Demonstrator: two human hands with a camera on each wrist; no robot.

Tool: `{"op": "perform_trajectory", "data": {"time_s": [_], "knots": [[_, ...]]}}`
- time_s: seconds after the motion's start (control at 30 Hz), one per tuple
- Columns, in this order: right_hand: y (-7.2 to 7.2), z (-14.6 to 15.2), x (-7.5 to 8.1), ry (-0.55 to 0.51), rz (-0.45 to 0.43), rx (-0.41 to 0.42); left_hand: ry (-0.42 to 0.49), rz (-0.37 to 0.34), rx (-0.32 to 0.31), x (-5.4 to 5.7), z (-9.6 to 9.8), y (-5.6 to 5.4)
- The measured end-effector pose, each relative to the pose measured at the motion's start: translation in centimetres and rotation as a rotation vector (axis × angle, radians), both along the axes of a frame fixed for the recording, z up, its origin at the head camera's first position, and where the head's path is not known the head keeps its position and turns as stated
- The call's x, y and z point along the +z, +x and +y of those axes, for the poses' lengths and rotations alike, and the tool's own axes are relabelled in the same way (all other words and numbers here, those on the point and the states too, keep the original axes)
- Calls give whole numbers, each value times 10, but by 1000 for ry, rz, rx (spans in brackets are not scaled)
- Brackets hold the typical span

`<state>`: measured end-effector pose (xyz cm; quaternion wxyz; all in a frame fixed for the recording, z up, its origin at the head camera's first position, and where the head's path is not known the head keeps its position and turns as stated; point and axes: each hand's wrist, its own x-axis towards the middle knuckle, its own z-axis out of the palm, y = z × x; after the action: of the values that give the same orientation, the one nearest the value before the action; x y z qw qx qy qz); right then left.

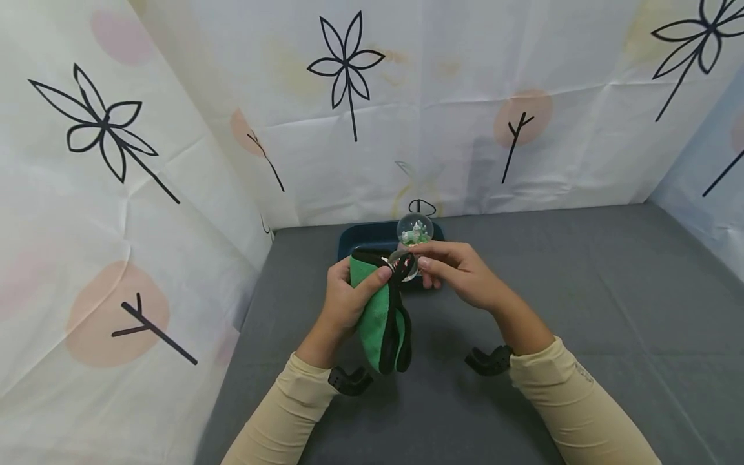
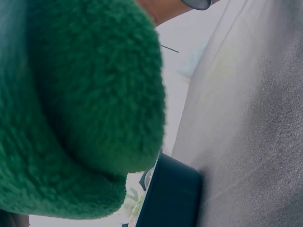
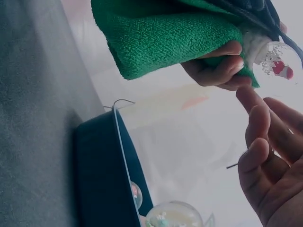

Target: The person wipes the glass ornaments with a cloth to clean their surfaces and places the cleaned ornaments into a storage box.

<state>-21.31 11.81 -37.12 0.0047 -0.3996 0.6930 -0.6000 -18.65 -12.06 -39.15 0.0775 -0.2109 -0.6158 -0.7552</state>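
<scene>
My left hand grips a folded green cloth with black edging, and a small clear globe sits against it. A red and white figure shows inside this globe in the right wrist view, its pale base tucked into the cloth. My right hand is right beside the globe, index fingertip at the black edging and thumb at the globe's side. Its other fingers are loosely bent in the right wrist view. The left wrist view is largely filled by the fluffy cloth, which hides the left fingers.
Behind the hands, a dark blue tray stands on the grey-covered table. A larger globe with a green and white figure shows at the tray. White patterned sheets hang around the table's back and left side.
</scene>
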Motion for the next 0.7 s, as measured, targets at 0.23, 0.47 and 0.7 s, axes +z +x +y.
{"op": "perform_trajectory", "data": {"time_s": [0.23,0.47,0.7], "knots": [[3,-4,0,25,-42,-13,7,-3,-24,-1,-1,0],[7,-6,1,60,91,-75,0,-27,-9,1,-2,1],[7,-5,2,111,297,-130,-47,-58,6,5,-5,1]]}}
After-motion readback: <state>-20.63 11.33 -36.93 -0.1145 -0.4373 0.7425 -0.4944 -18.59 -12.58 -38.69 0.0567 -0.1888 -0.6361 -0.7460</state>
